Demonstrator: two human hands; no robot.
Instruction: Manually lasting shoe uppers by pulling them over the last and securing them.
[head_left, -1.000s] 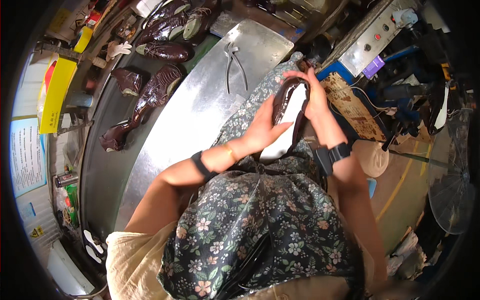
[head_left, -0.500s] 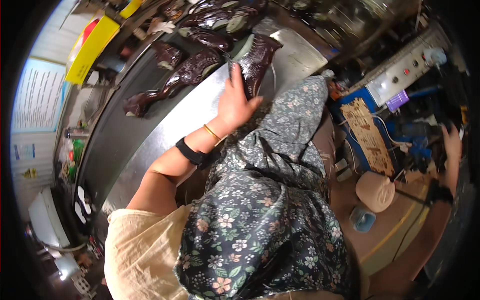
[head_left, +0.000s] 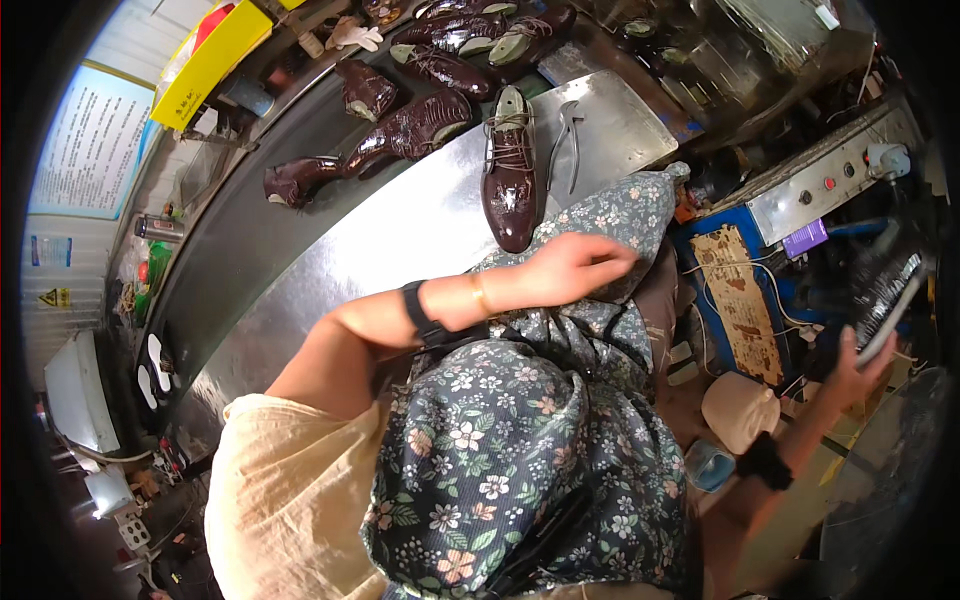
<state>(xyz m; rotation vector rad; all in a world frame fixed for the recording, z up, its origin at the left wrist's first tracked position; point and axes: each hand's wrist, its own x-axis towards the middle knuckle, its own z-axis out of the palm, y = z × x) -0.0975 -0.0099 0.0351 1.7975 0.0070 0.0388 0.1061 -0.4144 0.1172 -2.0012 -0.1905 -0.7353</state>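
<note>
My left hand (head_left: 580, 268) hovers over the flowered apron on my lap, its fingers loosely curled and nothing visible in them. Just beyond it, a glossy dark brown lace-up shoe (head_left: 511, 185) lies on the metal sheet, toe toward me. Beside this shoe are metal lasting pincers (head_left: 567, 150). Far to the right, my right hand (head_left: 856, 376) grips a dark, shiny shoe (head_left: 882, 285) with a pale strip along its edge; motion blurs it somewhat.
Several brown shoes (head_left: 435, 125) lie on the dark belt (head_left: 225, 240) beyond the metal sheet (head_left: 625, 125). On the right stand a machine with a control panel (head_left: 815, 200), a tan plastic jug (head_left: 740, 412) and a blue container (head_left: 708, 466). A yellow box (head_left: 210, 65) sits at the upper left.
My left hand has left the brown shoe, which now points its toe toward me, and has moved right and nearer. My right hand has come nearer and now holds the dark shoe.
</note>
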